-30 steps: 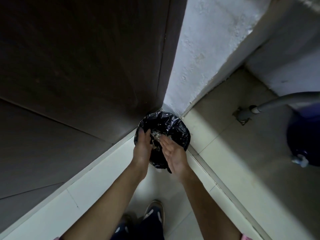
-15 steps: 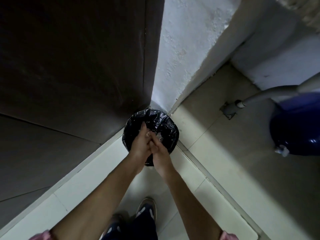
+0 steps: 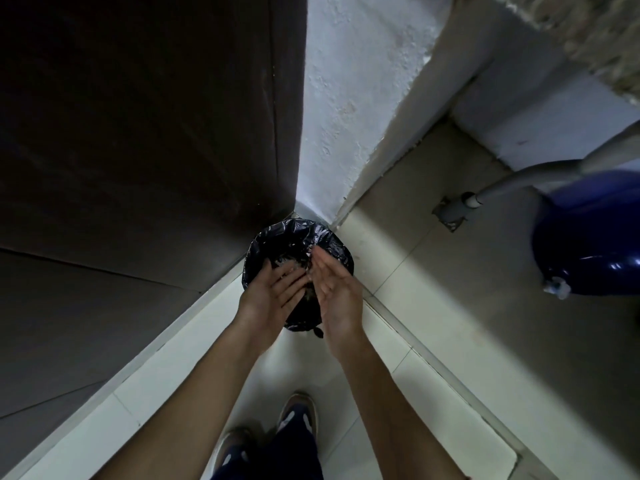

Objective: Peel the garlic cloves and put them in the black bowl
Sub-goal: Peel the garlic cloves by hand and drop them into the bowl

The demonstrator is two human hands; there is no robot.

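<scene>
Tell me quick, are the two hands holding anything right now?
Left hand: open, fingers straight, holding nothing, over the black-lined bin.
Right hand: open, fingers straight, holding nothing, over the same bin.

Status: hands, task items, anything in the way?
Left hand open, right hand open, both empty above the black-lined bin. Pale scraps inside; no garlic cloves or bowl in view. Nothing in the way.
</scene>
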